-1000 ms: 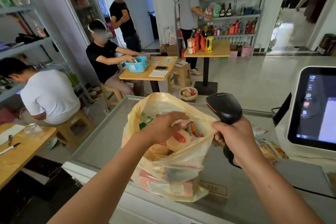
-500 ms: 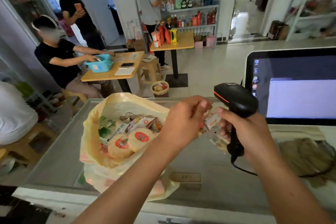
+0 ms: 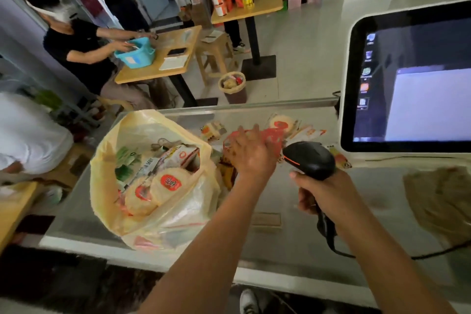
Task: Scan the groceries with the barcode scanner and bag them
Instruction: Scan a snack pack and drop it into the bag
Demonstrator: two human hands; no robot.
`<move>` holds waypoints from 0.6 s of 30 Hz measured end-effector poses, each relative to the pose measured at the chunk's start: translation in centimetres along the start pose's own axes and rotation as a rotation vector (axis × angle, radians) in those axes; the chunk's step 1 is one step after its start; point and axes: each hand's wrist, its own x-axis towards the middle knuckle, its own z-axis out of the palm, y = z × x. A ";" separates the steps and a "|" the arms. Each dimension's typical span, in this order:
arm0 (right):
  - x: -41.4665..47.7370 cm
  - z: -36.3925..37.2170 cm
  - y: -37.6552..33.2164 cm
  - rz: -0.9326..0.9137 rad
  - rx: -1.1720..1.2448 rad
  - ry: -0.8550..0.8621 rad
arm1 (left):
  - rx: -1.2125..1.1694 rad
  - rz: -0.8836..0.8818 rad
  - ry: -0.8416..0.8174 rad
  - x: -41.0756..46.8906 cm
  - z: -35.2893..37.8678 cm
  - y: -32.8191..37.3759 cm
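Observation:
A yellow plastic bag (image 3: pixel 163 214) stands open on the left of the metal counter (image 3: pixel 288 201), holding round rice-cracker packs and other snack packets. Just right of the bag's rim, my left hand (image 3: pixel 251 154) lies over a red snack packet (image 3: pixel 274 136), its fingers curled onto it. My right hand (image 3: pixel 328 194) grips the handle of a black barcode scanner (image 3: pixel 309 158), whose head points toward the red packet and the left hand. More snack packets (image 3: pixel 281 123) lie loose on the counter beyond the hands.
A large touchscreen terminal (image 3: pixel 413 79) stands at the right, a crumpled brown bag (image 3: pixel 438 201) in front of it. The scanner cable (image 3: pixel 433 253) trails right. Beyond the counter are people at wooden tables, a small bin (image 3: pixel 232 86) and stocked shelves.
My left hand left the bag, crossed right to the loose packets and came down on the red packet. The scanner in my right hand dropped lower and nearer. The view shifted right and down.

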 end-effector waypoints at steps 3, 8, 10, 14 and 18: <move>1.6 -0.1 0.3 0.020 0.029 -0.055 | 0.006 -0.138 -0.059 3.0 1.2 -2.0; 3.1 -0.9 2.0 0.079 0.067 -0.097 | 0.119 -0.067 -0.286 1.9 3.8 -1.8; 3.2 -1.3 2.5 0.103 0.080 -0.096 | 0.127 0.011 -0.388 -0.4 4.7 -0.5; 3.3 -2.8 2.6 0.121 0.080 -0.104 | 0.226 -0.074 -0.207 -0.1 3.7 1.2; 3.8 -3.6 2.0 0.080 0.075 -0.140 | 0.188 -0.272 -0.010 5.9 2.8 -0.8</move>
